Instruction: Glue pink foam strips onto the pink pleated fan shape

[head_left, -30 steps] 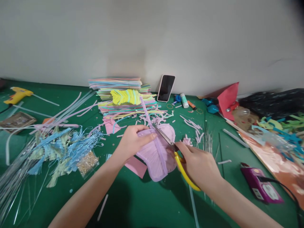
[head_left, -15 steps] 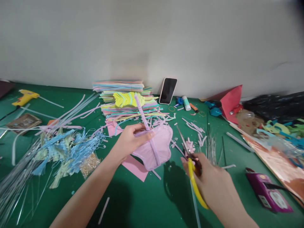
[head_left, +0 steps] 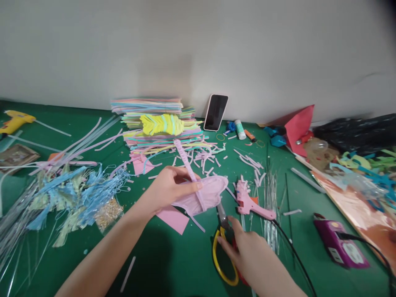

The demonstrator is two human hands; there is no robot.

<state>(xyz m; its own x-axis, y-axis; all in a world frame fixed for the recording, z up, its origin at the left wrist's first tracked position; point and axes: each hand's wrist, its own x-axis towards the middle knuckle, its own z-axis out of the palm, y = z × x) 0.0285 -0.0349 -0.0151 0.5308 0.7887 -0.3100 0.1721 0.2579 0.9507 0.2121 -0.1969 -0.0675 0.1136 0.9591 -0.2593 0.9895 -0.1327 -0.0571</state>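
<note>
Pinched between the thumb and fingers of my left hand (head_left: 168,187) is a pale purple wavy-edged craft piece (head_left: 213,190). A lilac strip (head_left: 183,154) crosses it and sticks out past its top. The piece is tilted, so I see it foreshortened. My right hand (head_left: 256,251) holds yellow-and-red-handled scissors (head_left: 223,218), their blades pointing up at the piece's lower right edge. Whether the blade tips touch it, I cannot tell. Just beyond the right hand a pink glue gun (head_left: 247,201) lies on the green table. A pink paper (head_left: 173,218) is under the craft piece.
Bundles of pastel strips (head_left: 147,105) and a yellow bundle (head_left: 162,124) lie near the wall. A phone (head_left: 216,112) leans there. Lilac offcuts (head_left: 206,156) are scattered around. Blue tassels (head_left: 83,189) lie left; a purple power block (head_left: 340,242) and its cable lie right.
My right hand with the scissors has moved left, closer to the craft piece, uncovering the glue gun. The craft piece has tilted flatter. The whole view has shifted slightly.
</note>
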